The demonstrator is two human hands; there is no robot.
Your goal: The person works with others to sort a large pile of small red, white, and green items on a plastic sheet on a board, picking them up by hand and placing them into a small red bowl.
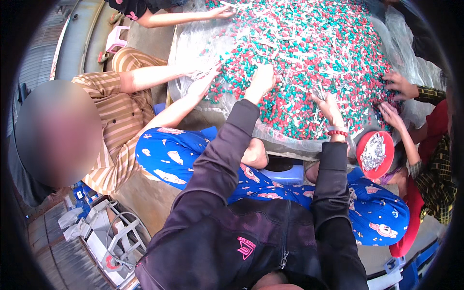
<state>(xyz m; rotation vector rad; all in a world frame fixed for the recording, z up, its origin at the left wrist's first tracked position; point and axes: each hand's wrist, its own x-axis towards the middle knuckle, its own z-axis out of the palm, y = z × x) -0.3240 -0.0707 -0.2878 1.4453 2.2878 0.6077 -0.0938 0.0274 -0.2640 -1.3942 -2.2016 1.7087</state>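
A wide heap of small red, green and white pieces (295, 113) covers the low table in front of me, with many thin whitish and silvery strips mixed through it. My left hand (262, 81) is closed over the middle of the heap, knuckles up; what its fingers hold is hidden. Closer to the near right edge, my right hand (330, 110), with a red bead bracelet at the wrist, has its fingers curled around thin silvery strips. Right of that wrist, a red bowl (360, 162) holds a pile of silvery strips.
Clear plastic sheeting (193, 46) lines the table. At left, a person in a striped shirt (123, 104) has both hands at the heap. Another person's hand (222, 13) reaches in at far left, and a hand (400, 87) works at right. A blue plastic stool (285, 175) stands below the table edge.
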